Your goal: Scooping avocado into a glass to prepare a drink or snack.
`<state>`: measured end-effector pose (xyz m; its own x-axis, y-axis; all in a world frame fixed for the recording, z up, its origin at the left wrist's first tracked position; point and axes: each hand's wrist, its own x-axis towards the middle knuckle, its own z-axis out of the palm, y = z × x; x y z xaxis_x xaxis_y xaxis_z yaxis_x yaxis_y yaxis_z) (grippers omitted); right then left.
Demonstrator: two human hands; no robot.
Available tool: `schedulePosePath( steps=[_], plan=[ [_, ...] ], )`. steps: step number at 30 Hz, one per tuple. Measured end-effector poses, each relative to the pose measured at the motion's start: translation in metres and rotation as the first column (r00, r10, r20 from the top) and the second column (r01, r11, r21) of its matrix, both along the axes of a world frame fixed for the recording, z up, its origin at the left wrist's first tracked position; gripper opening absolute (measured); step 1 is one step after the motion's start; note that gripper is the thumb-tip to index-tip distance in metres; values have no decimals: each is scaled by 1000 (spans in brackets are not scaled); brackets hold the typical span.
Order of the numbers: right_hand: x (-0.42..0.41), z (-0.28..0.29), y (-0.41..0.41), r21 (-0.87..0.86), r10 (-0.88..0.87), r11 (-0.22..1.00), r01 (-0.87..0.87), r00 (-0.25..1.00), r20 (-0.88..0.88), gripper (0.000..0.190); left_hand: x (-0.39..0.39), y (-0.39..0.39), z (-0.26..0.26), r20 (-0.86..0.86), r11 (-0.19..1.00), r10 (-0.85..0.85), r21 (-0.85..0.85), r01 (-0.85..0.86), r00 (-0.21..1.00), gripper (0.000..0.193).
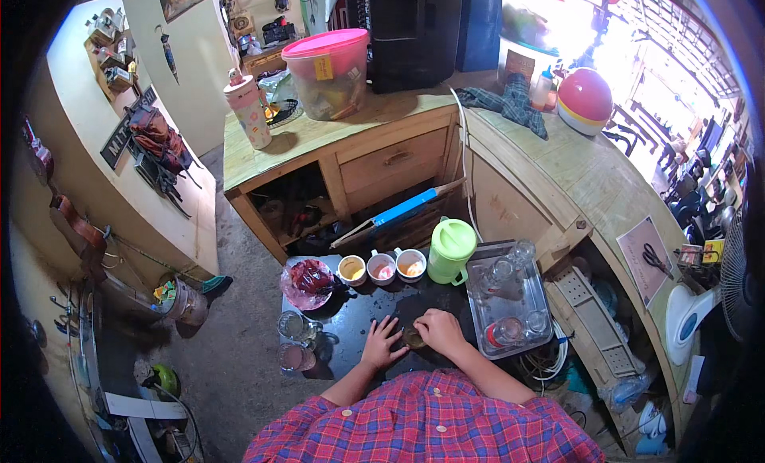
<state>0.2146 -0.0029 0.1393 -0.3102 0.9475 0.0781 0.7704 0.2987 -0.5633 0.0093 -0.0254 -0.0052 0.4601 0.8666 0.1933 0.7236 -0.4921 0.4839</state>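
Note:
On a dark, wet tabletop (352,361), my left hand (381,343) lies with its fingers spread, just left of a small round brownish item (413,337). My right hand (440,331) has its fingertips bent down at that item's right edge; whether they grip it is unclear. Beyond my hands stand a yellow-lined cup (351,270) and two white mugs (381,268) with coloured contents, beside a green lidded pitcher (452,251). To the left are a pink bowl holding a dark red plastic bag (312,278), a glass mug (293,325) and a glass of pinkish drink (296,356).
A metal tray (484,319) with several upturned glasses borders the right side. Behind stands a wooden counter (382,128) bearing a pink-lidded tub (327,74) and a tumbler (248,110). Scissors (656,258) lie on the right counter near a fan (741,272). Coiled cable (553,361) hangs below the tray.

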Motion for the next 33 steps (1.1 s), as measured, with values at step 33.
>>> schedulePosePath(
  steps=[33],
  plan=[
    [3, -2, 1, -7, -23, 1000, 23, 999, -44, 14, 1, -1, 4, -9, 1000, 2, -20, -3, 1000, 50]
  ],
)
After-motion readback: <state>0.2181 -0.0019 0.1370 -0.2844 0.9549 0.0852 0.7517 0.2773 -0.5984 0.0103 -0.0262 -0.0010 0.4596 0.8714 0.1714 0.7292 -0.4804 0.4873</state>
